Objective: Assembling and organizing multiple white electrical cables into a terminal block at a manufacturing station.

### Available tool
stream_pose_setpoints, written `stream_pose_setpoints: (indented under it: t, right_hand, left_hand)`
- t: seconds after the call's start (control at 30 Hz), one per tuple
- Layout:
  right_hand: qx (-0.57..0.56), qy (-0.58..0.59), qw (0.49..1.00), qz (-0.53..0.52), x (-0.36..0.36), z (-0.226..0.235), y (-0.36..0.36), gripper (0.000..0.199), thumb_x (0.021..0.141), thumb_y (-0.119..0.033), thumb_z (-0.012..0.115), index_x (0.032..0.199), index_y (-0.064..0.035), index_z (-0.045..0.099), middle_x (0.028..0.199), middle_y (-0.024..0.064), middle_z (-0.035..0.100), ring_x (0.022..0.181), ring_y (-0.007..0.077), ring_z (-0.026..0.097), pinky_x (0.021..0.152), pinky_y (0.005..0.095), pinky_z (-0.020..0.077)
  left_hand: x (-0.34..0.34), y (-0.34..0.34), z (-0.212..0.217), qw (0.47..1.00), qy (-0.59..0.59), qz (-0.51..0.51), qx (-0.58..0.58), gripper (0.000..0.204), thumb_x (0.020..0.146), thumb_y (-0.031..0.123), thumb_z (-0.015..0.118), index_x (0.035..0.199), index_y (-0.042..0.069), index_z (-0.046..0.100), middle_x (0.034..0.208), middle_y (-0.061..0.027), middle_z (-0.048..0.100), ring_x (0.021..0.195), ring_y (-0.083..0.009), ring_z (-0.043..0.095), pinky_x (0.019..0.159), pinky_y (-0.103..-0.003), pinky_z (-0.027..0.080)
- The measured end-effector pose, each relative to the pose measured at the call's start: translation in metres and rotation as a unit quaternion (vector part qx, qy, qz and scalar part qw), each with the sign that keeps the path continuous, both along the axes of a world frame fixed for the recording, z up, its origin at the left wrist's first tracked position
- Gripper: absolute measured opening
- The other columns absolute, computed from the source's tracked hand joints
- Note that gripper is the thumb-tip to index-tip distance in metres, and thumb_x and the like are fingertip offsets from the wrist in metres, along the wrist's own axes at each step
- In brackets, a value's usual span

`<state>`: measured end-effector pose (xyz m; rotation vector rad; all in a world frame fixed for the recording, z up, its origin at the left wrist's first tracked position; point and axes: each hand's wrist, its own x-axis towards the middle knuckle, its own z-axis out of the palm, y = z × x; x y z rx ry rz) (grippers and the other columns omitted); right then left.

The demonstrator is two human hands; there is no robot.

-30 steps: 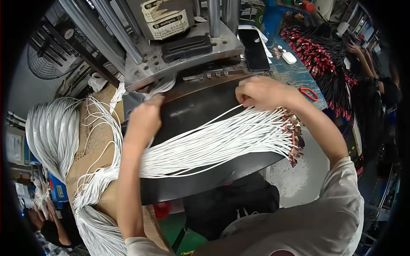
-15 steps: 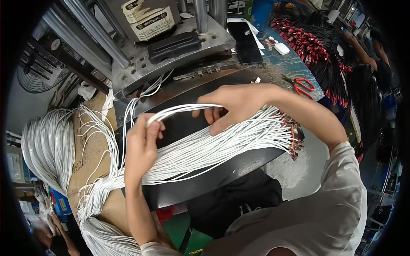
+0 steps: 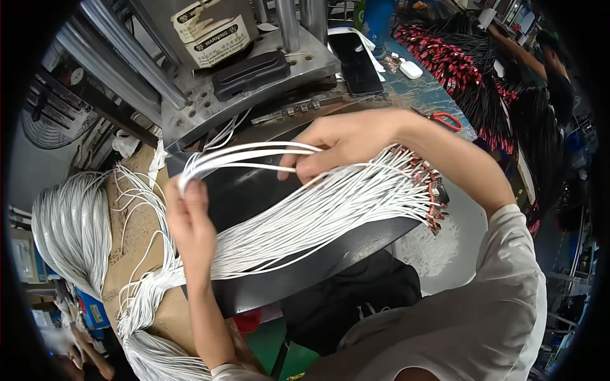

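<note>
Several white cables [image 3: 248,152] arch between my two hands above a black work surface [image 3: 254,295]. My left hand [image 3: 192,213], somewhat blurred, is closed on their left end. My right hand [image 3: 340,146] pinches the same strands farther right, its fingers bent around them. Below lies a broad bundle of white cables [image 3: 305,222], spread slantwise across the surface. Small connectors with red and black parts [image 3: 435,197] crowd the bundle's right end. Toward the left the bundle narrows into a gathered bunch [image 3: 149,292] on brown cardboard.
A metal press [image 3: 248,105] with thick columns stands behind the surface. A coiled white cable bundle [image 3: 73,232] lies at far left. Back right are a black phone [image 3: 356,63], red-handled pliers [image 3: 448,120] partly behind my arm, and piled black cables with red ends [image 3: 445,63]. Other people are visible at the edges.
My left hand has moved left and slightly up with the held cables. My right hand has shifted a little left, and the strands between the hands now form a longer, wider arch.
</note>
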<state>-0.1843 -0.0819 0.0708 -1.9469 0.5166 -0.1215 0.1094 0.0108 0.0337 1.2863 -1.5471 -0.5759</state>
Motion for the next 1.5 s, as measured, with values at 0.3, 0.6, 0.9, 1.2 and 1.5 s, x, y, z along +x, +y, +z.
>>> stream_pose_setpoints:
  t: [0.3,0.6,0.9,1.2,1.5]
  right_hand:
    - [0.102,0.137,0.969,-0.178,-0.117,0.033,-0.020,0.038,0.099,-0.034,0.062,0.109,0.0022,0.067,0.080,0.0067,0.069,0.076,0.0132,0.068,0.067,0.0284,0.0529]
    - [0.250,-0.118,0.951,-0.137,-0.060,-0.018,-0.024,0.065,0.099,-0.057,0.050,0.124,0.0025,0.063,0.125,0.0167,0.062,0.118,0.0214,0.058,0.099,0.0365,0.0468]
    - [-0.489,0.250,0.801,-0.237,-0.012,-0.064,-0.042,0.058,0.099,-0.045,0.055,0.130,0.0041,0.054,0.126,0.0250,0.058,0.117,0.0323,0.057,0.096,0.0395,0.0456]
    - [-0.332,0.204,0.880,-0.273,0.004,-0.047,0.007,0.031,0.097,-0.025,0.062,0.112,0.0023,0.061,0.089,0.0159,0.068,0.082,0.0263,0.065,0.077,0.0364,0.0519]
    - [0.183,-0.137,0.914,-0.334,-0.006,-0.057,0.012,0.031,0.103,-0.031,0.056,0.100,-0.0021,0.065,0.084,0.0002,0.063,0.074,0.0066,0.057,0.070,0.0238,0.0485]
  left_hand:
    - [-0.050,-0.044,0.026,0.816,0.118,-0.420,0.379,0.027,0.102,0.024,0.057,0.089,0.001,0.062,0.059,0.0048,0.044,0.049,-0.0035,0.034,0.046,-0.022,0.025]
    - [-0.186,-0.030,-0.005,0.786,0.359,-0.323,0.386,0.024,0.104,0.022,0.054,0.105,-0.001,0.061,0.084,-0.0042,0.064,0.059,-0.0056,0.047,0.054,-0.022,0.038]
    - [-0.097,-0.018,-0.005,0.851,0.249,-0.263,0.380,0.022,0.104,0.019,0.053,0.115,0.000,0.057,0.093,-0.0073,0.065,0.060,-0.0080,0.051,0.056,-0.024,0.044]
    - [-0.101,-0.016,-0.024,0.858,0.317,-0.202,0.350,0.020,0.098,0.009,0.063,0.113,-0.004,0.064,0.093,-0.0080,0.068,0.074,-0.0112,0.065,0.066,-0.025,0.055]
    - [-0.113,-0.017,-0.020,0.882,0.283,-0.141,0.349,0.016,0.096,0.007,0.063,0.108,-0.005,0.065,0.089,-0.0087,0.071,0.067,-0.0087,0.062,0.061,-0.022,0.052]
